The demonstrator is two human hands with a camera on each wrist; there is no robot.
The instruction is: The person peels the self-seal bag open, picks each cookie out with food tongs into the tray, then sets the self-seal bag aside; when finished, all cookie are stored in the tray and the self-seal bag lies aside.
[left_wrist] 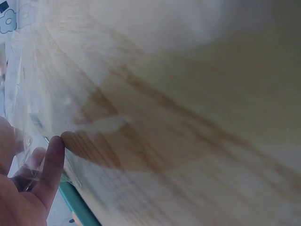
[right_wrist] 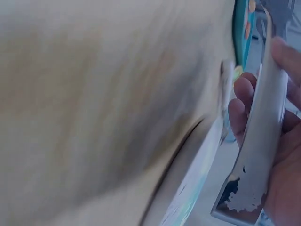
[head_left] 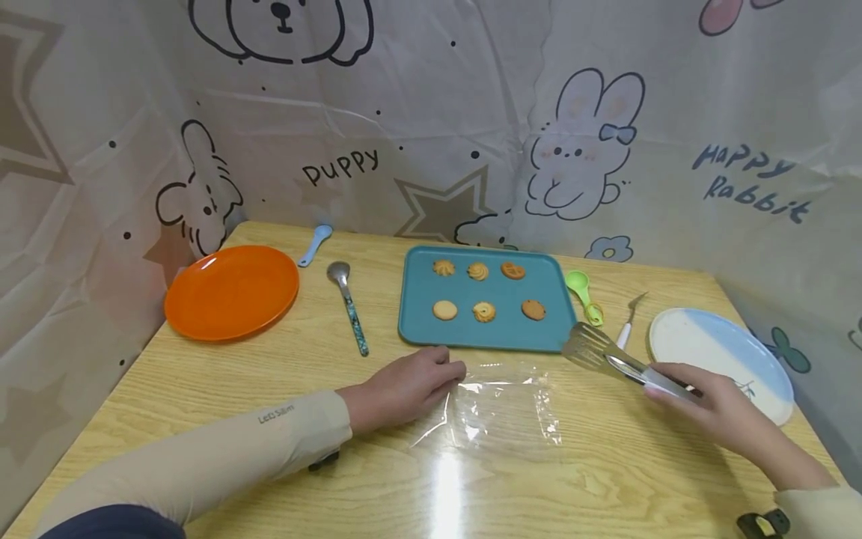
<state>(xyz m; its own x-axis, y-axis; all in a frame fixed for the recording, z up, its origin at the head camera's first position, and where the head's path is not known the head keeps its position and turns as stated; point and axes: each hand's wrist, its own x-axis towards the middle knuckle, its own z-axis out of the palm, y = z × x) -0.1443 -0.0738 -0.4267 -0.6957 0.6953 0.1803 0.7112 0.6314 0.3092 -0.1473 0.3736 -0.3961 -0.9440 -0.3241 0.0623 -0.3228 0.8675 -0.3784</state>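
My left hand [head_left: 411, 385] pinches the upper left edge of a clear plastic bag [head_left: 501, 412], which lies flat on the table before the teal tray [head_left: 485, 340]. In the left wrist view the thin film of the bag [left_wrist: 28, 101] passes between thumb and fingers. Slotted metal serving tongs [head_left: 622, 361] are gripped by my right hand [head_left: 717, 412], their slotted head held over the tray's near right corner. The right wrist view shows fingers wrapped about the tongs' metal handle [right_wrist: 263, 127]. Several cookies lie in two rows on the tray, among them a pretzel-shaped one [head_left: 512, 270].
An orange plate [head_left: 232, 292] stands at the left, with a blue spoon [head_left: 315, 245] and a patterned-handle spoon [head_left: 352, 311] beside it. Right of the tray lie a green spoon [head_left: 581, 290] and a small white-handled tool [head_left: 626, 329]. A blue-and-white plate [head_left: 700, 344] sits behind my right hand.
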